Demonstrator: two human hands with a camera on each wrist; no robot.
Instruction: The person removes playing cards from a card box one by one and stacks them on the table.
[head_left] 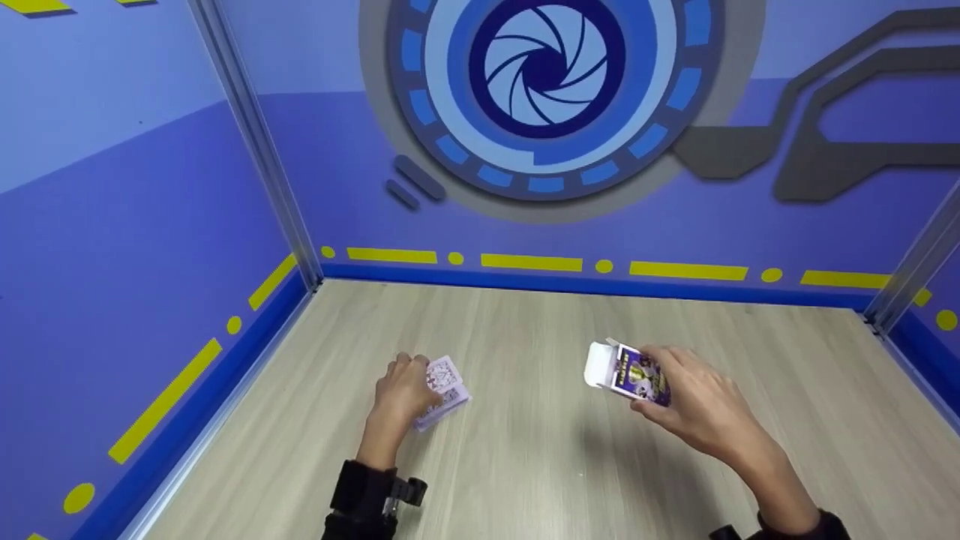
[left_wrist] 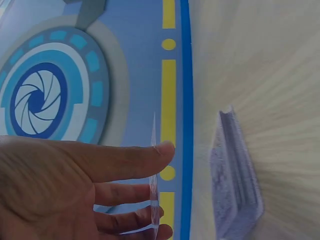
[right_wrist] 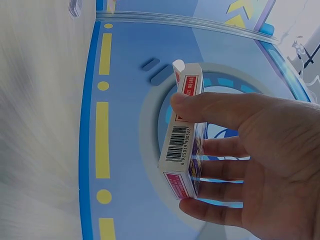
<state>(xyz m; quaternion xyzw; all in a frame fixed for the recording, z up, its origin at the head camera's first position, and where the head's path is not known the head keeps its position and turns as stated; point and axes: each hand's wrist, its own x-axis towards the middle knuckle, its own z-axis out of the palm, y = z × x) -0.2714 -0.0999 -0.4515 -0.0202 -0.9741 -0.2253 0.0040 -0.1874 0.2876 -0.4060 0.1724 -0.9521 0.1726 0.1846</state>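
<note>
Pinching thin card (head_left: 445, 373) in left hand (head_left: 403, 390), gripping open carton (head_left: 640, 376) in right hand (head_left: 701, 399). Probably handling light, slick, bendy; best taking by edges, squeezing gently.

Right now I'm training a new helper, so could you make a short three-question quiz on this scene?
1. What does the left hand hold?
2. True or false: the box in the right hand has an open flap.
3. Fill in the blank: the deck of cards rests on the ____.

Key: 1. A card. 2. True. 3. Table.
</note>
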